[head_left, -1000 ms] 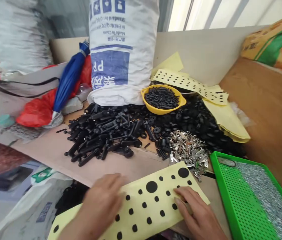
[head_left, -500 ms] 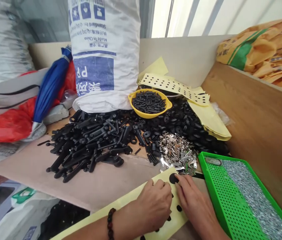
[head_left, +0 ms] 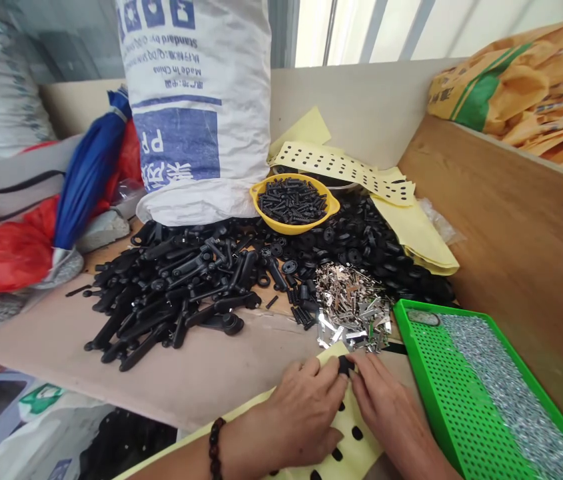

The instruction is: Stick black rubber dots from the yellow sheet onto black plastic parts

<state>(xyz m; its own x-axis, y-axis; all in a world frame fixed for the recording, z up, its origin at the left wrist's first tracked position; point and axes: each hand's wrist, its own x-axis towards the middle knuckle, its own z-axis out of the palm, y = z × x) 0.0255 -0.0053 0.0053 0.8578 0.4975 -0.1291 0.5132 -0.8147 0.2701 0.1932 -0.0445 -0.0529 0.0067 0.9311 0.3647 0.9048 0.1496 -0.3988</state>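
Observation:
My right hand [head_left: 388, 400] pinches a small black round piece [head_left: 344, 366] at its right edge, over the far end of a yellow sheet [head_left: 361, 460]. My left hand [head_left: 301, 413], with a dark bead bracelet on its wrist, is closed, and its fingertips meet the same piece from the left. Its thumb is bent low above the sheet. Several black dots [head_left: 357, 433] sit on the sheet between and below the hands. Part of the round piece is hidden under the fingers.
Just beyond the hands lies a pile of small metal clips [head_left: 351, 300]. Black plastic handles [head_left: 171, 287] are heaped at left. A yellow bowl [head_left: 288, 229] holds black screw-like parts. At right stands a green tray [head_left: 426, 380] with small metal pieces, beside a wooden wall [head_left: 501, 220].
My left hand has moved up and right, and its fingertips now reach the black round piece beside the right fingers. The camera view has shifted slightly.

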